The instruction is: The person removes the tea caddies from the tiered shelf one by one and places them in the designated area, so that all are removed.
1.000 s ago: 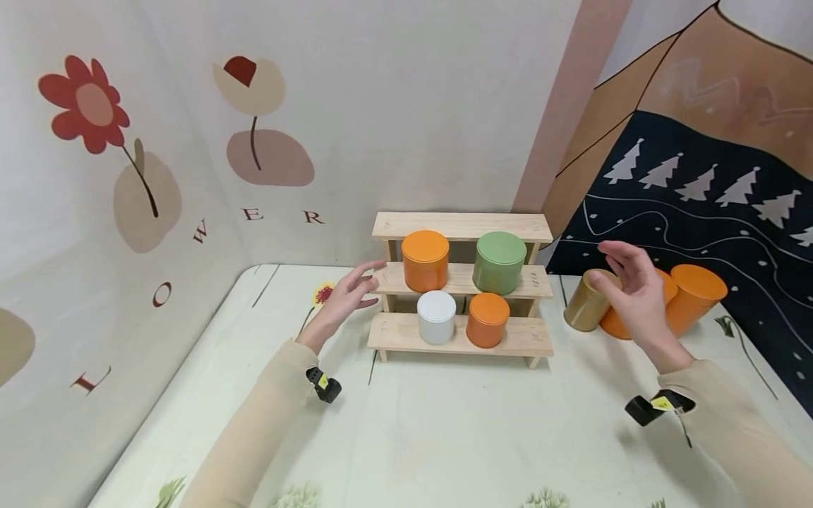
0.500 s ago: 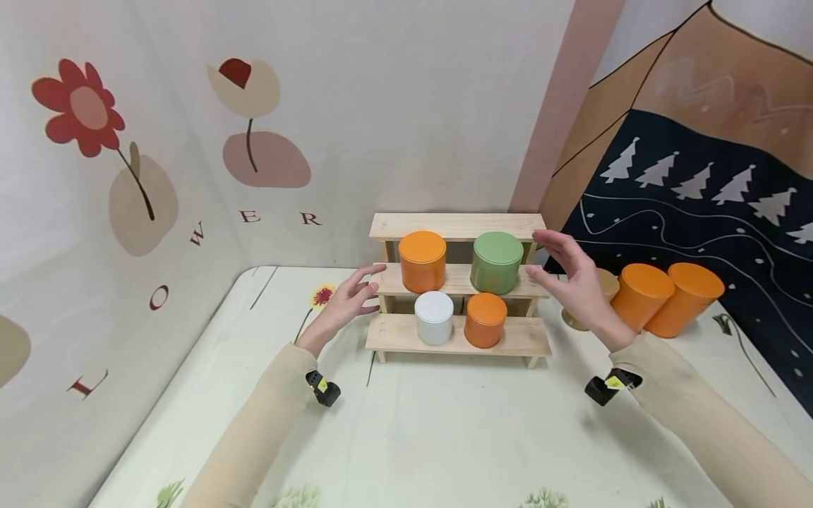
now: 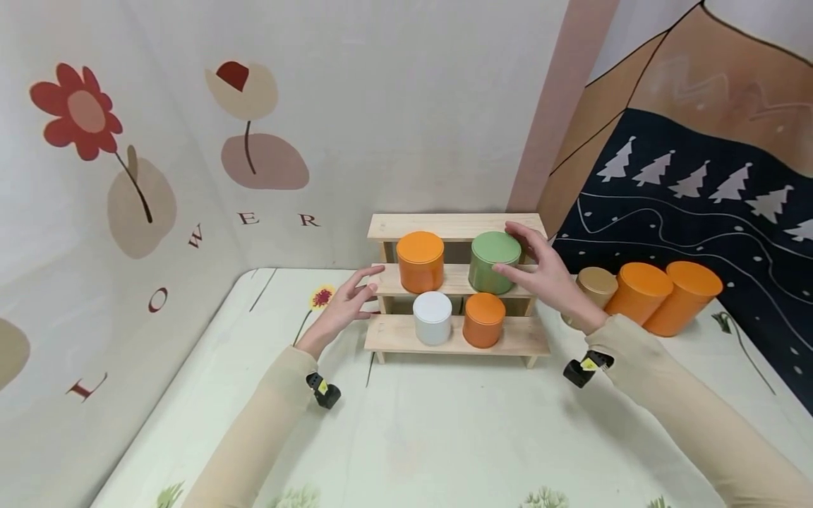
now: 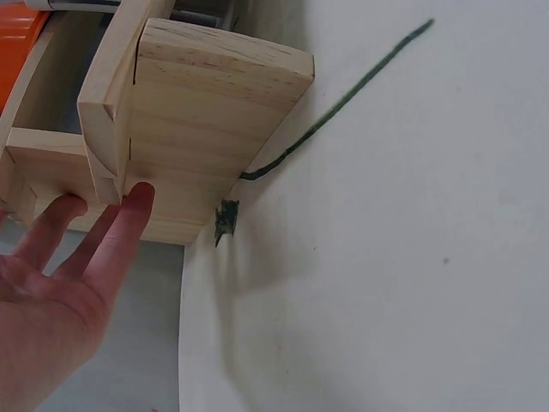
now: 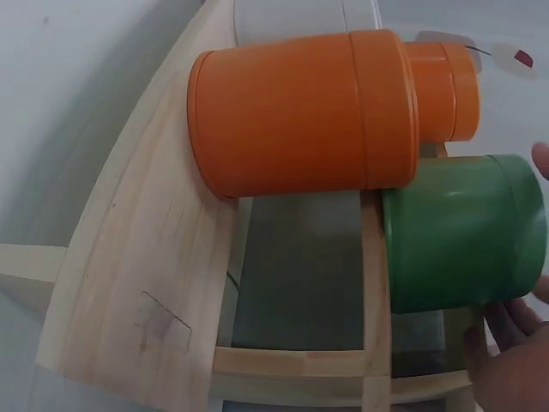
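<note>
A green round canister [image 3: 494, 262] with a lid stands at the right of the wooden shelf's middle step. My right hand [image 3: 545, 271] reaches round it from the right, thumb across its front and fingers behind; in the right wrist view, fingers [image 5: 506, 348] lie against its side. My left hand [image 3: 345, 305] is at the left end of the stepped wooden shelf [image 3: 381, 281], its extended fingertips touching the wood in the left wrist view. A larger orange canister [image 3: 420, 262] shares the middle step. On the bottom step stand a white canister [image 3: 432, 319] and a smaller orange canister [image 3: 484, 321].
To the right of the shelf, a gold canister [image 3: 597, 282] and two tall orange canisters [image 3: 640, 289] stand on the white cloth, the orange ones leaning. A printed cloth backdrop [image 3: 406, 127] rises right behind the shelf. The top step [image 3: 454, 226] is bare wood.
My right hand has moved left from over the gold and orange canisters to the green canister. The left hand stays at the shelf's left end. The canisters keep their places.
</note>
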`<state>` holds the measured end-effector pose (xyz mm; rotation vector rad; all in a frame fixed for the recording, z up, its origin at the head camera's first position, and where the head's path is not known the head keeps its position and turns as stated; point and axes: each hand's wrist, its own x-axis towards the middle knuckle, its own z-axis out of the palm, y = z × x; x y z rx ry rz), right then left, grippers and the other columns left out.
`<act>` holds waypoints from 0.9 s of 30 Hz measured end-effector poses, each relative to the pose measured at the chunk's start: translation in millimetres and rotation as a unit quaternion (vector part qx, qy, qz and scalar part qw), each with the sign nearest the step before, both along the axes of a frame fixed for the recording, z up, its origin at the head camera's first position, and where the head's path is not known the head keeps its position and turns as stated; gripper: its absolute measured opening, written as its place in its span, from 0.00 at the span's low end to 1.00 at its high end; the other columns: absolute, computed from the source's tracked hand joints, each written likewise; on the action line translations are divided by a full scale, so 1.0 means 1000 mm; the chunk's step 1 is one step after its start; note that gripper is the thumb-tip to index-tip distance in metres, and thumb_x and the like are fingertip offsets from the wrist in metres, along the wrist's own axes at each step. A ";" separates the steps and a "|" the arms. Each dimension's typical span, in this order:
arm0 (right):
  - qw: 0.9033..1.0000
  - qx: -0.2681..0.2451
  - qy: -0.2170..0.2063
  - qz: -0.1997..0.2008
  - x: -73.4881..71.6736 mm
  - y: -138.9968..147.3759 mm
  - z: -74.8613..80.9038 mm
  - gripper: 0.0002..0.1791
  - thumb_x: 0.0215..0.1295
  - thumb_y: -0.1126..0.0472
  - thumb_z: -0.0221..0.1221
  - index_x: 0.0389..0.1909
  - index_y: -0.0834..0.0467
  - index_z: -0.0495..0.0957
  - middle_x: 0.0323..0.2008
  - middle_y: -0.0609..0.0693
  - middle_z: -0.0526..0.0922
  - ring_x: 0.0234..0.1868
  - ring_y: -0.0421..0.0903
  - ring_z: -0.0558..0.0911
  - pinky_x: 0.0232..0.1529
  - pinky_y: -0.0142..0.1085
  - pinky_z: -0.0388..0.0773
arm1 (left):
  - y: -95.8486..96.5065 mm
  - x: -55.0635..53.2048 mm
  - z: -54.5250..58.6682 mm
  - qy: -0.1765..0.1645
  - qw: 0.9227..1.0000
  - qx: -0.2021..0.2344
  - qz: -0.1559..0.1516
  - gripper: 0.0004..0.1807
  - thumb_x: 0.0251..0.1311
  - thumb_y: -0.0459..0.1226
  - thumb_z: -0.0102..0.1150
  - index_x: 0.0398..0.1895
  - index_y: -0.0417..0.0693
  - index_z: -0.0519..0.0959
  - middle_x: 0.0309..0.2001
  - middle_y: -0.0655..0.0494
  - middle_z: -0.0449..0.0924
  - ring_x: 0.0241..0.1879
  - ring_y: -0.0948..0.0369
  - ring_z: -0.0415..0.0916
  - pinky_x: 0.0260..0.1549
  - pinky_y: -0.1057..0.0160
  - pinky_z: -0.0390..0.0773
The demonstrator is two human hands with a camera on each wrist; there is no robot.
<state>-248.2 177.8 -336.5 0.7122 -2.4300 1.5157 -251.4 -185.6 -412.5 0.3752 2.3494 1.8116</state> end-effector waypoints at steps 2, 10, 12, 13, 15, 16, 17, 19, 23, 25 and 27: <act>1.000 0.005 -0.010 -0.001 0.003 -0.005 0.005 0.39 0.62 0.68 0.64 0.70 0.68 0.56 0.66 0.65 0.62 0.64 0.60 0.65 0.64 0.53 0.61 | 0.000 0.000 0.000 0.000 1.000 -0.003 0.005 0.26 0.73 0.48 0.46 0.71 0.57 0.62 0.74 0.49 0.51 0.62 0.39 0.65 0.49 0.40 0.74; 1.000 0.019 -0.001 -0.014 -0.009 -0.004 -0.001 0.40 0.59 0.69 0.66 0.70 0.66 0.58 0.64 0.63 0.64 0.58 0.57 0.70 0.58 0.46 0.69 | -0.003 -0.002 0.001 0.008 1.000 -0.003 -0.002 0.26 0.73 0.49 0.45 0.72 0.58 0.62 0.74 0.51 0.49 0.62 0.39 0.64 0.48 0.38 0.73; 0.999 0.032 0.006 -0.015 -0.013 -0.004 -0.003 0.41 0.57 0.67 0.68 0.70 0.64 0.60 0.63 0.61 0.65 0.57 0.56 0.70 0.57 0.43 0.69 | -0.003 -0.002 0.001 0.009 1.000 -0.002 -0.001 0.26 0.73 0.49 0.45 0.72 0.58 0.62 0.74 0.51 0.49 0.62 0.39 0.64 0.48 0.38 0.73; 0.999 0.040 0.009 -0.015 -0.014 -0.004 -0.003 0.41 0.57 0.65 0.69 0.70 0.63 0.61 0.63 0.60 0.65 0.56 0.55 0.70 0.56 0.43 0.68 | -0.003 -0.002 0.000 0.010 1.000 0.000 0.000 0.25 0.73 0.48 0.45 0.72 0.57 0.62 0.74 0.51 0.49 0.62 0.39 0.64 0.48 0.38 0.73; 0.999 0.052 0.011 -0.013 -0.016 -0.005 -0.002 0.42 0.56 0.63 0.70 0.70 0.62 0.61 0.62 0.60 0.64 0.56 0.56 0.69 0.57 0.45 0.67 | -0.003 0.000 0.001 0.010 1.000 0.002 0.002 0.25 0.74 0.48 0.45 0.72 0.57 0.62 0.74 0.51 0.49 0.62 0.39 0.64 0.48 0.38 0.73; 0.998 0.057 0.012 -0.012 -0.016 -0.005 -0.002 0.42 0.55 0.62 0.70 0.70 0.62 0.62 0.62 0.60 0.63 0.56 0.56 0.69 0.57 0.47 0.66 | -0.002 0.000 0.000 0.008 1.000 0.002 0.003 0.25 0.74 0.47 0.44 0.72 0.56 0.62 0.75 0.52 0.49 0.62 0.39 0.64 0.49 0.38 0.73; 0.998 0.060 0.013 -0.013 -0.017 -0.005 -0.002 0.42 0.55 0.62 0.71 0.70 0.62 0.62 0.62 0.60 0.63 0.56 0.56 0.69 0.56 0.49 0.66 | -0.002 -0.001 -0.001 0.006 1.000 0.003 0.004 0.25 0.74 0.46 0.44 0.72 0.56 0.62 0.75 0.51 0.48 0.62 0.39 0.63 0.49 0.38 0.73; 0.998 0.064 0.012 -0.016 -0.016 -0.004 -0.002 0.42 0.54 0.62 0.71 0.69 0.63 0.63 0.61 0.61 0.62 0.56 0.58 0.69 0.58 0.51 0.66 | -0.001 -0.001 -0.002 0.002 1.000 0.004 0.002 0.25 0.75 0.45 0.43 0.72 0.54 0.61 0.75 0.50 0.47 0.63 0.38 0.63 0.49 0.37 0.72; 0.998 0.054 0.008 -0.027 -0.012 0.001 -0.002 0.41 0.54 0.65 0.70 0.68 0.64 0.64 0.60 0.63 0.61 0.55 0.59 0.69 0.58 0.52 0.65 | 0.000 -0.001 -0.002 -0.005 1.000 0.002 -0.003 0.25 0.75 0.43 0.42 0.73 0.51 0.59 0.75 0.47 0.45 0.63 0.36 0.61 0.50 0.35 0.70; 0.998 0.049 0.009 -0.034 -0.010 0.005 -0.002 0.40 0.53 0.65 0.70 0.68 0.65 0.64 0.60 0.63 0.61 0.54 0.59 0.69 0.58 0.53 0.64 | 0.000 -0.001 -0.002 -0.004 1.000 -0.001 -0.004 0.26 0.75 0.43 0.42 0.73 0.51 0.58 0.75 0.47 0.44 0.64 0.36 0.61 0.50 0.35 0.70; 0.998 0.044 0.013 -0.039 -0.008 0.010 -0.002 0.40 0.53 0.66 0.69 0.67 0.65 0.64 0.59 0.64 0.62 0.54 0.60 0.69 0.57 0.53 0.64 | 0.000 -0.001 -0.002 -0.002 1.000 -0.006 -0.002 0.26 0.75 0.45 0.42 0.73 0.54 0.59 0.76 0.49 0.45 0.64 0.38 0.61 0.50 0.36 0.70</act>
